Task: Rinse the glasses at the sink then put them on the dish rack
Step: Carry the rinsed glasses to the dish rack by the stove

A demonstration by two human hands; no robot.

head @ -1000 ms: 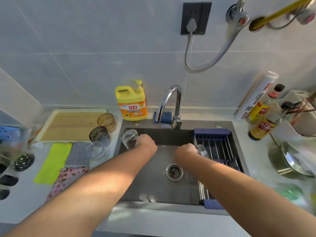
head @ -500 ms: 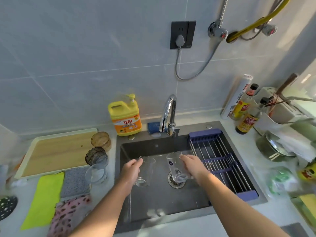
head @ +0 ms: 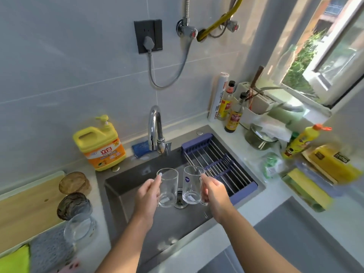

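Observation:
Two clear glass mugs hang upright over the dark sink (head: 126, 194), side by side above the drain. My left hand (head: 146, 196) grips the left mug (head: 169, 186) by its side. My right hand (head: 213, 192) holds the right mug (head: 192, 184), which bears a small blue sticker, by its handle. The chrome faucet (head: 155, 129) stands behind them with no water running. A blue dish rack (head: 220, 166) with metal bars spans the sink's right part and holds nothing. Three more glasses stand on the counter at left: an amber one (head: 73, 183), a smoky one (head: 73, 205) and a clear one (head: 78, 229).
A yellow detergent jug (head: 100, 142) and a blue sponge (head: 140, 148) sit behind the sink. A wooden board (head: 25, 203) and cloths (head: 47, 251) lie at left. Sauce bottles (head: 234, 117), a pot (head: 260, 138), a yellow bottle (head: 297, 142) and packets crowd the right counter.
Both hands have lifted the two mugs from low in the sink to upright above the drain and brought them close together. The camera has turned right.

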